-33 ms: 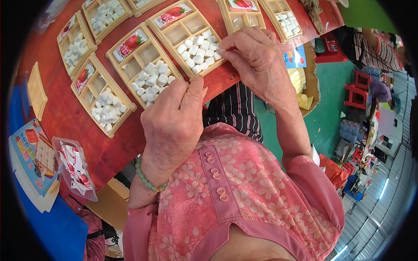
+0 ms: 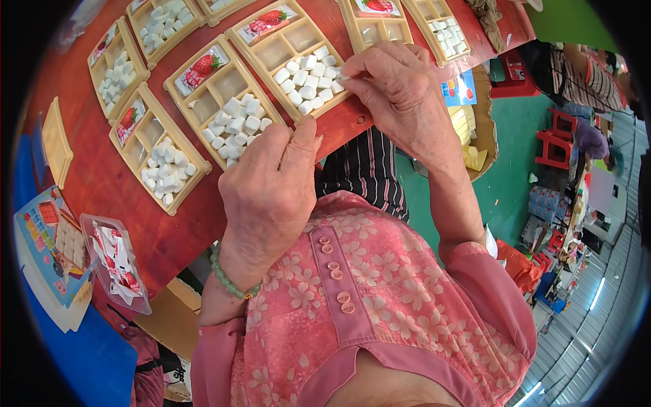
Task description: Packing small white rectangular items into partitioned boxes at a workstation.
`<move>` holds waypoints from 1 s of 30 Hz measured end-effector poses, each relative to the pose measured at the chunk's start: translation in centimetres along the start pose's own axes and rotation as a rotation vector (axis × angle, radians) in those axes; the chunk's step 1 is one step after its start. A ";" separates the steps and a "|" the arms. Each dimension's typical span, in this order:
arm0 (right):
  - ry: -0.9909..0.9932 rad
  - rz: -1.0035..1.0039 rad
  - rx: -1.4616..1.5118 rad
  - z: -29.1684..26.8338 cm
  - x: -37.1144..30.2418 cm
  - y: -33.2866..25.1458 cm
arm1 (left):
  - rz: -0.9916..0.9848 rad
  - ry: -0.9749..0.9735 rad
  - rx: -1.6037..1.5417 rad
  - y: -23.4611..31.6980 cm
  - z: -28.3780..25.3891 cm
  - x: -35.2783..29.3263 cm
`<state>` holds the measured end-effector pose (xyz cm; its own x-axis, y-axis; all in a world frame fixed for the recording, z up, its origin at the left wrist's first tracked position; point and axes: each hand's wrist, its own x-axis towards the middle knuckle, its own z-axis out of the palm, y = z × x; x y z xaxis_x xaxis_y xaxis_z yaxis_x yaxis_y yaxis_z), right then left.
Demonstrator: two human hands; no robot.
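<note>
Nearest the camera, a pink flowered garment (image 2: 380, 319) with a buttoned placket fills the lower frame. Above it the left hand (image 2: 268, 193), a green bead bracelet (image 2: 227, 278) on its wrist, rests with fingers together and curled at the near edge of the red desk (image 2: 108, 183), its fingertips touching the near rim of a cream compartment tray (image 2: 224, 102); it grips nothing that can be seen.

That tray holds a heap of small white cubes (image 2: 241, 125) in its near compartment, two vacant compartments beyond, and a strawberry-printed card (image 2: 201, 69) at its far end. Just to the right lies a second tray (image 2: 291, 54) of the same kind. The right hand (image 2: 400, 91) is over its near right corner, thumb and forefinger pinched on one white cube (image 2: 342, 76) at the edge of the pile (image 2: 308, 78).

The step in hand appears to be the sorting or seating of cubes in this second tray, the left hand steadying the neighbouring one. The next move probably calls for a fine pinch and a short, low carry, so that neighbouring cubes stay undisturbed.

Farther off, more filled trays (image 2: 152, 159) lie in a row across the desk, and a clear packet of sachets (image 2: 112, 261) sits at the left edge.
</note>
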<state>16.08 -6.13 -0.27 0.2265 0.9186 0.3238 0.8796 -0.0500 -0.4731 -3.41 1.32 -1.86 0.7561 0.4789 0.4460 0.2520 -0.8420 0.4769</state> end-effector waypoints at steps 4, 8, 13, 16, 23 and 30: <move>-0.009 0.023 -0.044 -0.1 0.0 0.0 | 0.014 -0.001 0.018 -0.1 0.5 -0.2; -0.007 -0.018 -0.061 0.0 0.0 -0.1 | 0.002 -0.028 0.018 -0.2 0.6 -0.3; -0.051 -0.058 -0.106 -0.2 0.0 -0.6 | 0.012 -0.011 0.010 -0.3 0.8 -0.4; -0.065 -0.069 -0.118 -0.5 0.2 -0.6 | -0.001 -0.017 -0.020 -0.2 0.5 -0.5; -0.040 -0.076 -0.052 0.3 2.2 -0.9 | -0.050 0.001 -0.104 -0.1 -0.3 -0.2; -0.094 -0.158 -0.033 1.0 2.9 -0.2 | -0.052 -0.007 -0.073 -0.3 0.1 -0.7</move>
<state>16.18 -3.07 -0.04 0.0455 0.9486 0.3131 0.9146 0.0866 -0.3951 -3.90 1.20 -2.38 0.7475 0.5195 0.4138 0.2467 -0.7956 0.5533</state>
